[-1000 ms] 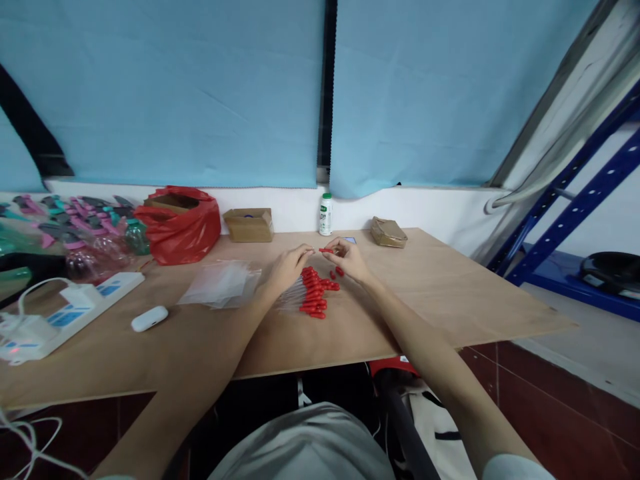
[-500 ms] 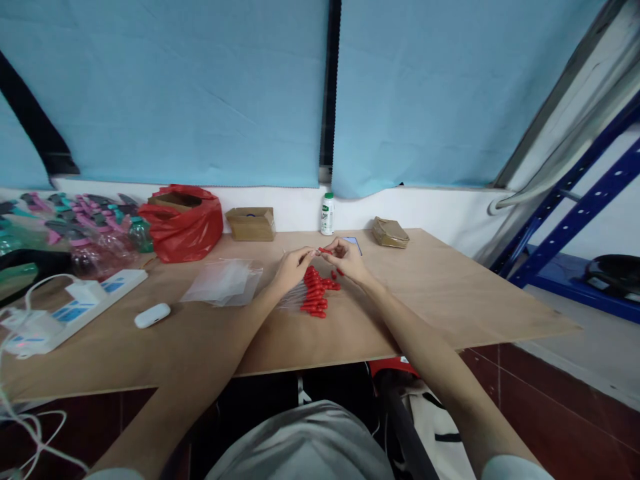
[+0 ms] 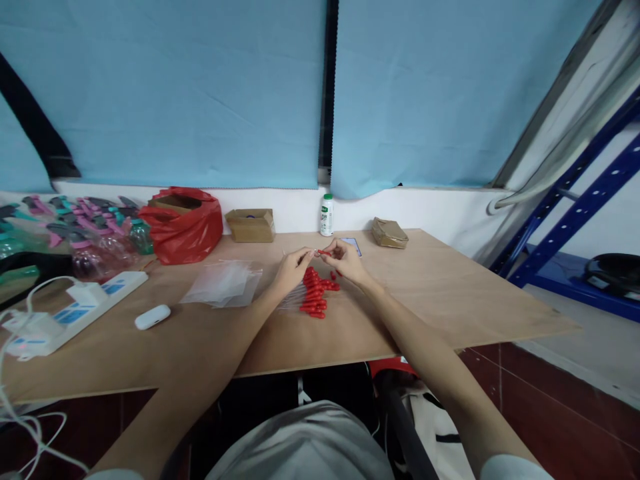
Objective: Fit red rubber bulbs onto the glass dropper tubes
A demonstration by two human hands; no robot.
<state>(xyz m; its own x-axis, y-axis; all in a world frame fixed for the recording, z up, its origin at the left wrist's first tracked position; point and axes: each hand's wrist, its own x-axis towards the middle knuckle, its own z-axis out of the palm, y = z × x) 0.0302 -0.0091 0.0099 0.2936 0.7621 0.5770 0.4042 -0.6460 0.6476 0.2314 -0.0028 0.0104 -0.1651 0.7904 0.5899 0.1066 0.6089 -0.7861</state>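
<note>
My left hand [image 3: 294, 266] and my right hand [image 3: 341, 259] meet over the middle of the wooden table [image 3: 400, 307]. Between their pinched fingertips is a small red-capped piece [image 3: 325, 253]; the left fingers seem to grip a thin clear stem joined to it. Just below the hands lies a row of several clear droppers with red caps [image 3: 314, 295]. A few loose red caps [image 3: 334, 275] lie beside my right hand.
A stack of clear plastic bags [image 3: 223, 282] lies left of the hands. Further left are a white earbud case [image 3: 152, 316], a power strip [image 3: 75, 307] and a red bag [image 3: 183, 223]. Two cardboard boxes [image 3: 251, 224], a white bottle [image 3: 327, 214] and blue shelving [image 3: 575, 213] stand behind and right.
The hands have drawn slightly closer together around the red-capped piece and risen a little. The camera view shifted slightly; the rest of the table looks the same.
</note>
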